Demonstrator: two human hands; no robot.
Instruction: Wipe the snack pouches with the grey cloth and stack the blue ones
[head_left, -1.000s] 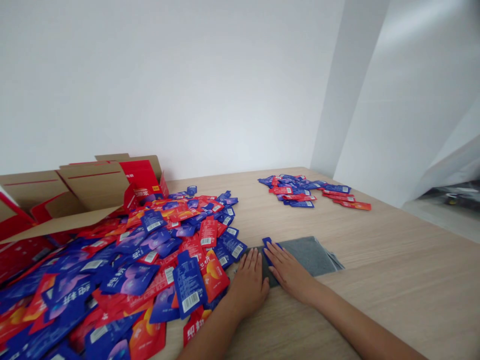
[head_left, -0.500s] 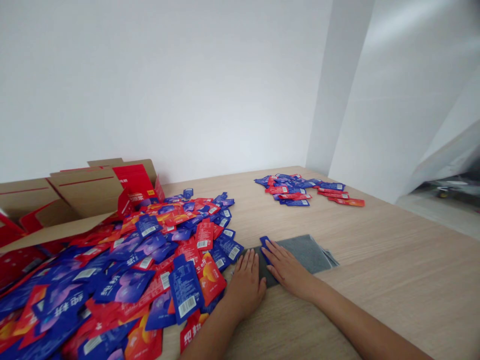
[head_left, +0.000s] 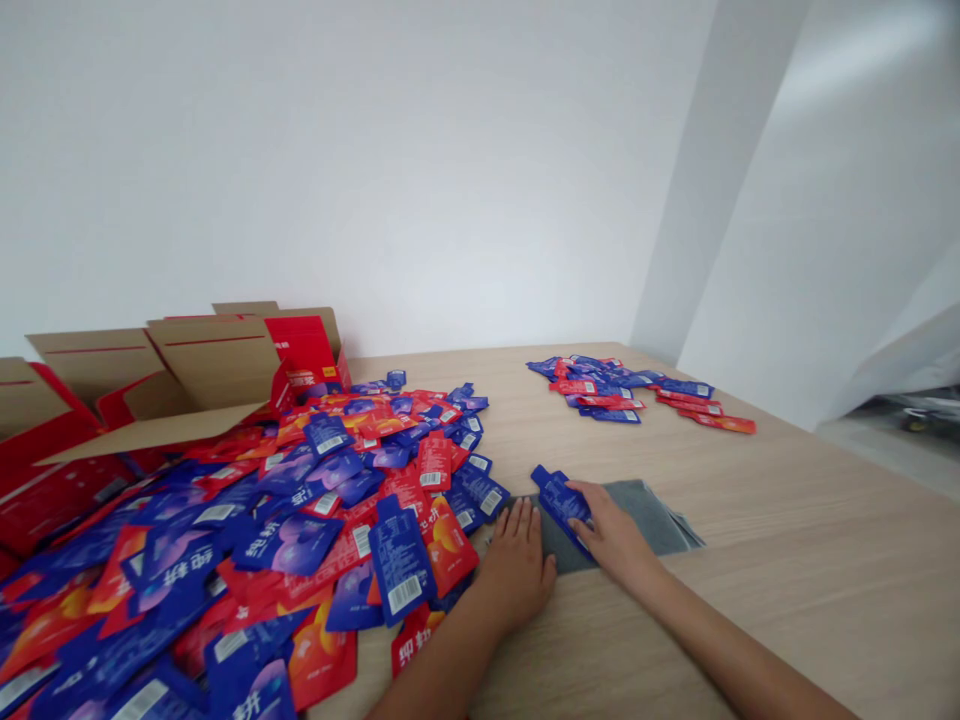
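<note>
My left hand (head_left: 517, 565) lies flat on the left end of a folded grey cloth (head_left: 652, 520), its fingers stretched out and holding nothing. To its right, my right hand (head_left: 611, 530) grips a blue pouch (head_left: 559, 500) by its right edge, between thumb and fingers. The pouch is over the cloth, its narrow neck pointing away to the upper left and small print on the visible side. Just left of my left hand spreads a large heap of red and blue pouches (head_left: 322, 520), many with white barcodes.
Open red cardboard boxes (head_left: 217, 365) with brown insides stand at the back left, behind the heap. A smaller group of red and blue pouches (head_left: 607, 385) lies at the far right of the wooden table (head_left: 787, 580). A white wall (head_left: 480, 180) rises behind.
My right hand was lying flat over the blue pouch on the cloth; now its thumb and fingers hold the pouch's edge. My left hand stays flat. The view has shifted slightly left.
</note>
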